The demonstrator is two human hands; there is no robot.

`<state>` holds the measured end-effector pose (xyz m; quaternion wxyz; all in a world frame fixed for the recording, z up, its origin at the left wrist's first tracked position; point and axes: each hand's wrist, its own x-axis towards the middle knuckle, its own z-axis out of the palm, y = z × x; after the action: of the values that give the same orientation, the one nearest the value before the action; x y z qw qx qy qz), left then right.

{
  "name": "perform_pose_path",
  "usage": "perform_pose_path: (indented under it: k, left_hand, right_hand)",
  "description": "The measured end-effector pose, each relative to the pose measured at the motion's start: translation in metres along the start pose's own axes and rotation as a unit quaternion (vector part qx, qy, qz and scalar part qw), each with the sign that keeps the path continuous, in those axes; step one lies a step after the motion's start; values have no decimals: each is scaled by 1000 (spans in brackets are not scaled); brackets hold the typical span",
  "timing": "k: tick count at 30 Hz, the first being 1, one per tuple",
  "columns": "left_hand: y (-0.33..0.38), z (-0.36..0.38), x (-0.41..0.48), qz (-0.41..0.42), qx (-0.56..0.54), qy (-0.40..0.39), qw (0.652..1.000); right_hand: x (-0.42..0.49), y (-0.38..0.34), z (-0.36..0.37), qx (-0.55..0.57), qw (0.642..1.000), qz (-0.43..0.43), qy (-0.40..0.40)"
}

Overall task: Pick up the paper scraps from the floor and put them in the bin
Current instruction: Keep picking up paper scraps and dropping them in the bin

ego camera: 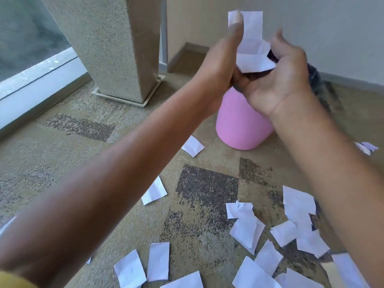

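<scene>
Both hands are raised over a pink bin (241,123) standing on the carpet. My left hand (222,59) is flat and upright. My right hand (284,80) is cupped, palm up. White paper scraps (252,48) sit between the two palms, right above the bin's mouth, which the hands hide. Whether each hand grips them or only presses them I cannot tell exactly; the scraps are held between both. Many more white scraps (247,229) lie scattered on the carpet in front and to the right.
A tall speckled stone planter (110,48) on a tray stands left of the bin. A window frame (39,80) runs along the left. The wall and skirting (342,80) are behind the bin. Single scraps (192,146) lie close to the bin's base.
</scene>
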<state>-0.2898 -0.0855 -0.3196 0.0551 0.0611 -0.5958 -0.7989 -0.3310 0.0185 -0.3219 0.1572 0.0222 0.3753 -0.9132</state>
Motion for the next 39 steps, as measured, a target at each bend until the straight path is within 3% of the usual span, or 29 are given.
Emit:
perform_pose_path:
  k: [8,13,18,24,28,35,39]
  left_hand:
    - [7,43,41,-72,-57,-51,995]
    - [-5,24,53,-59,-73,-23,995]
    - [-24,-13,58,-49,-67,53,995]
    - [-61,-60,68,-90,-90,123,984]
    - [-91,-87,77,-111,-78,155,979]
    - [-156,-124,85,-124,17,196,973]
    - [-196,-153,86,-80,196,222,952]
  right_hand:
    - [11,-64,-32,74,996,-9,52]
    - [14,-68,-41,41,993,-35,105]
    - [18,-60,-44,72,988,-58,120]
    - [9,-41,-38,76,993,-43,78]
    - [8,-18,-37,7,1000,-7,20]
    - [19,48,-56,-112,992,62,-15]
    - [36,95,-89,-166,982,93,10]
